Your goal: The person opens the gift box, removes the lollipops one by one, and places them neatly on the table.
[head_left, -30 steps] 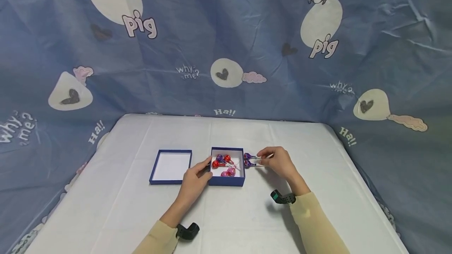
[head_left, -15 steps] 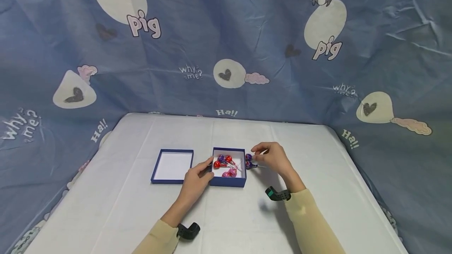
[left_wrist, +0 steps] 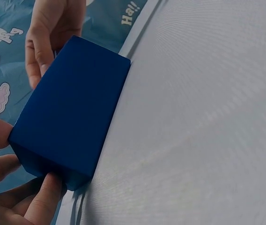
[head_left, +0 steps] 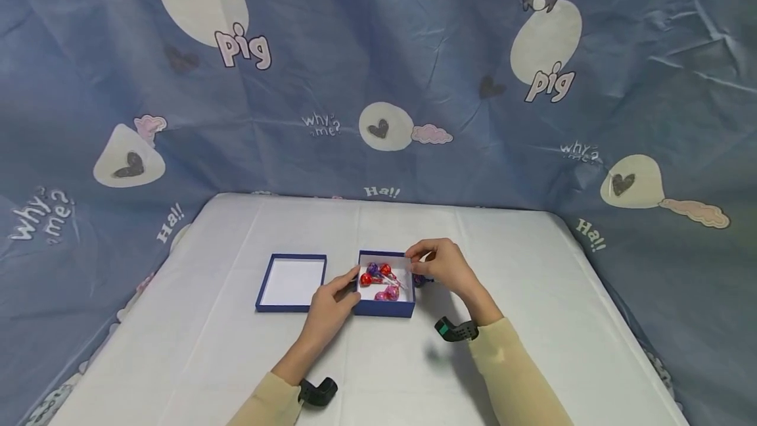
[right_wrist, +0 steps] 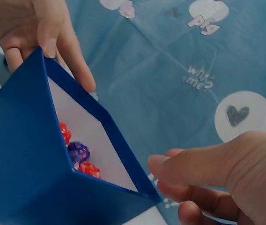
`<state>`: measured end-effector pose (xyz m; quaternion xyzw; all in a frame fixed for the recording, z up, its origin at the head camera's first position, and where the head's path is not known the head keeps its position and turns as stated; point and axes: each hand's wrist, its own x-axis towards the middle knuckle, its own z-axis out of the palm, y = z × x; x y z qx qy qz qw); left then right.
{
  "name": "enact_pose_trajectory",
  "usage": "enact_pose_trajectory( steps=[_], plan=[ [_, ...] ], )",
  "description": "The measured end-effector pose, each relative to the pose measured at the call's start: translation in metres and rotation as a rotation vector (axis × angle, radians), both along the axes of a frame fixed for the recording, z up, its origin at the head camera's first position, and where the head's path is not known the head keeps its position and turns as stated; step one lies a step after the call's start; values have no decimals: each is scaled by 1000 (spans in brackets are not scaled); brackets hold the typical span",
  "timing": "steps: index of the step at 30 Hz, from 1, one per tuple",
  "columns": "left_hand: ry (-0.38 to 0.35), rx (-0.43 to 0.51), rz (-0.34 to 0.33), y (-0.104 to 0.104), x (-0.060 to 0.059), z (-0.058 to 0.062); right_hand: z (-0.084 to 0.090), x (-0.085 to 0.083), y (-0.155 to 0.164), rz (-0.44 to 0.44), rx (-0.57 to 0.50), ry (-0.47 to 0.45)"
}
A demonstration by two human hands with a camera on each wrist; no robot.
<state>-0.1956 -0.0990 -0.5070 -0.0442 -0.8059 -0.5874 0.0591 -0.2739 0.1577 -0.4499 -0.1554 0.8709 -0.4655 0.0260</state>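
Observation:
An open blue box stands mid-table with several red, purple and pink lollipops in it. My left hand grips its near left corner, thumb on one wall and fingers on the other. My right hand hovers at the box's right wall, thumb and fingers curled together. A purple lollipop shows just under it, outside the wall; its stick is hidden. In the right wrist view the box tilts open, lollipops inside, with my right hand beside its rim.
The box's blue lid lies upside down just left of the box, nothing in it. A white cloth covers the table. A blue printed curtain hangs behind and around the table's edges.
My right hand has moved left from beside the purple lollipops to the box's right wall. The left hand has kept its grip on the box corner.

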Motion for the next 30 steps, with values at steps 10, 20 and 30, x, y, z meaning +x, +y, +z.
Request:
enact_pose_trajectory(
  steps=[10,20,30],
  plan=[
    [10,6,2,1,-1,-4,1,1,-14,162,67,38],
    [13,14,1,1,-2,-4,-2,-3,-24,348,97,23],
    [24,8,-8,1,-1,-2,-5,-13,-37,485,304,153]
  ],
)
